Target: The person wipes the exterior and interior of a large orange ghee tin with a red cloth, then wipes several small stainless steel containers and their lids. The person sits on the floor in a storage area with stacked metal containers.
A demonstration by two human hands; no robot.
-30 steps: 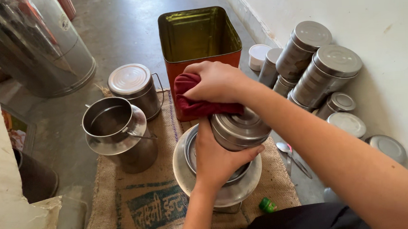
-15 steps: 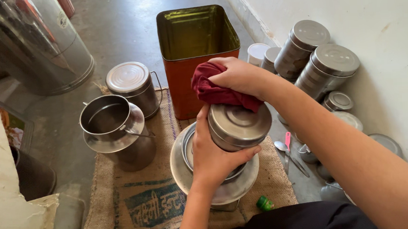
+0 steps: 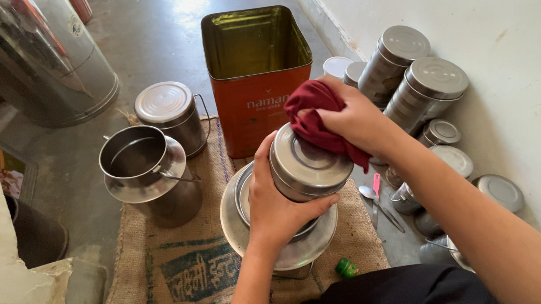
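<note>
Head view, looking down at a burlap mat [image 3: 184,272] on a concrete floor. Centre: the left hand [image 3: 280,202] grips a lidded steel tin [image 3: 306,165], tilted so its lid faces up and toward 2 o'clock; fingers are curled around the body, thumb under the rim at 4 o'clock. The tin sits over a steel bowl [image 3: 245,195] resting on a plate [image 3: 277,250]. The right hand [image 3: 357,120] bunches a maroon cloth [image 3: 315,111] in closed fingers and presses it on the lid at 1 o'clock. At 12 o'clock, an open orange square can [image 3: 258,105]. At 9 o'clock, an open milk can [image 3: 148,173]; behind it at 10 o'clock, a lidded can [image 3: 169,111]. At 2 to 4 o'clock, steel containers [image 3: 425,93] stacked along the wall; a spoon [image 3: 375,202] lies at 3 o'clock. A green cap [image 3: 346,268] lies at 5 o'clock.
</note>
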